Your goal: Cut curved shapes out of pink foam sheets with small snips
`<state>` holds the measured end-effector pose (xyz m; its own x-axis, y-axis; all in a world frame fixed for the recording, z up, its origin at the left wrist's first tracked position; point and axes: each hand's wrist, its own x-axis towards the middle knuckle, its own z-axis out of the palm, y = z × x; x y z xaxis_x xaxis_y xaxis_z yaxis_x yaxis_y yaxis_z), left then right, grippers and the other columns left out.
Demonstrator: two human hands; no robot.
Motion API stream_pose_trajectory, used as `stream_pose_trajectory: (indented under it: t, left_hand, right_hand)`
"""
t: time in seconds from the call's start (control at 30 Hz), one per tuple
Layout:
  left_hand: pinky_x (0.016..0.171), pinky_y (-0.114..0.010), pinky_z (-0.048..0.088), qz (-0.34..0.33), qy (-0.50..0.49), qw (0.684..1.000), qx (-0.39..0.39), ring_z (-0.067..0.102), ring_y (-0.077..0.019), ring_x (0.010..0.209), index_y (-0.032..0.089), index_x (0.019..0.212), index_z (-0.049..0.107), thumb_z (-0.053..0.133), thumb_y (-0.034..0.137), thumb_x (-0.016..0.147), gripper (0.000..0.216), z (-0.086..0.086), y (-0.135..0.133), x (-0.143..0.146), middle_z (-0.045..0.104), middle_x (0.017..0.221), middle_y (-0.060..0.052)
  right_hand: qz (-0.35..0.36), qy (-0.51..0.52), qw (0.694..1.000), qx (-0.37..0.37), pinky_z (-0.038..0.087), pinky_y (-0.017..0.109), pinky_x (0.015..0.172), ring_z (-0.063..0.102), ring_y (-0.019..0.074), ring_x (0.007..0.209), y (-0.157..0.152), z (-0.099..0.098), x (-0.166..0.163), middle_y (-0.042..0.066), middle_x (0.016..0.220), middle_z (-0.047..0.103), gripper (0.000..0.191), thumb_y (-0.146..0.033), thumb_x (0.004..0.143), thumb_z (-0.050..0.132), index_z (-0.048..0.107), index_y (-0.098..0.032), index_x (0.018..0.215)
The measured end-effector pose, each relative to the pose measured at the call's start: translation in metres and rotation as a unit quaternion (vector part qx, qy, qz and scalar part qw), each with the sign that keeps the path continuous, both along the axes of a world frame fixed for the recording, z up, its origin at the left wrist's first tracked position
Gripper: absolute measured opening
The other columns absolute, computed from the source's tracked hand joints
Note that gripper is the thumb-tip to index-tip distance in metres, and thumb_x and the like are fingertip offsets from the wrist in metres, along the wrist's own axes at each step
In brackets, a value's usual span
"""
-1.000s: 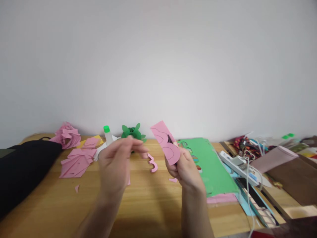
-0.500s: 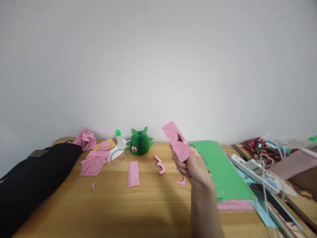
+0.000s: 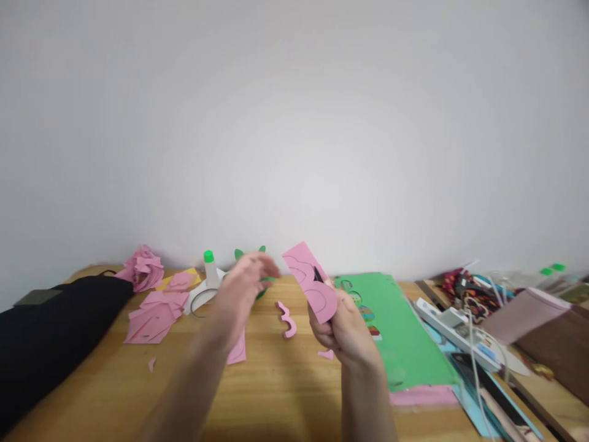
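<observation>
My right hand [image 3: 347,325] is closed around a piece of pink paper [image 3: 309,285] with curved lines drawn on it and a rounded lower edge. A dark pointed tip [image 3: 318,274], like that of scissors, shows against this paper; its rest is hidden. In the air to the left, my left hand [image 3: 248,279] is blurred, with fingers loosely stretched toward the paper and nothing visible in them. Behind it, the green paper figure [image 3: 262,249] is mostly covered. A wavy pink cutout [image 3: 287,320] lies on the table between the hands.
Pink paper scraps [image 3: 156,316], a green-capped glue stick [image 3: 210,269] and a ring [image 3: 199,304] lie at the left, beside a black bag [image 3: 69,344]. At the right are a green sheet [image 3: 409,344], a power strip [image 3: 460,334] with cables, and a phone [image 3: 488,383].
My left hand has come into view from below and now covers most of the green figure and part of the folded pink paper. The view has shifted slightly; my right hand still holds its paper.
</observation>
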<state>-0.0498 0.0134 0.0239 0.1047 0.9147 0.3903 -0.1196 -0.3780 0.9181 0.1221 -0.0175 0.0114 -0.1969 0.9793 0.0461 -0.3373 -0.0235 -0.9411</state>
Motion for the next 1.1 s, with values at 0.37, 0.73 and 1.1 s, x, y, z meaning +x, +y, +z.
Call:
stream_pose_trajectory:
  t: [0.37, 0.73, 1.1]
  left_hand:
    - [0.046, -0.021, 0.045, 0.052, -0.028, 0.998, -0.009, 0.044, -0.0069, 0.045, 0.019, 0.068, 0.058, 0.062, 0.03, 0.087, 0.023, -0.01, -0.018, 0.034, 0.054, 0.066, 0.004]
    - [0.048, -0.016, 0.048, 0.056, 0.061, 0.993, 0.08, 0.055, -0.0077, 0.056, 0.023, 0.079, 0.07, 0.054, 0.023, 0.094, 0.021, -0.013, -0.012, 0.018, 0.06, 0.074, 0.003]
    - [0.054, -0.02, 0.051, 0.035, 0.077, 0.995, 0.048, 0.059, -0.0116, 0.064, 0.021, 0.073, 0.068, 0.055, 0.026, 0.093, 0.024, -0.013, -0.007, 0.012, 0.061, 0.074, 0.001]
  right_hand:
    - [0.005, 0.006, 1.0, 0.013, 0.011, 0.014, 0.03, 0.012, 0.0012, 0.032, -0.001, -0.004, -0.009, -0.012, 0.038, 0.028, 0.044, -0.046, 0.082, 0.065, 0.043, -0.02, 0.053]
    - [-0.017, -0.014, 1.0, -0.005, 0.014, 0.016, 0.032, 0.015, 0.0026, 0.036, 0.003, -0.012, -0.013, -0.011, 0.042, 0.03, 0.041, -0.042, 0.085, 0.066, 0.045, -0.02, 0.058]
    - [-0.039, -0.068, 0.997, 0.0, 0.015, 0.019, 0.033, 0.017, 0.0055, 0.039, 0.005, -0.02, -0.01, -0.01, 0.047, 0.029, 0.044, -0.054, 0.09, 0.059, 0.046, -0.021, 0.063]
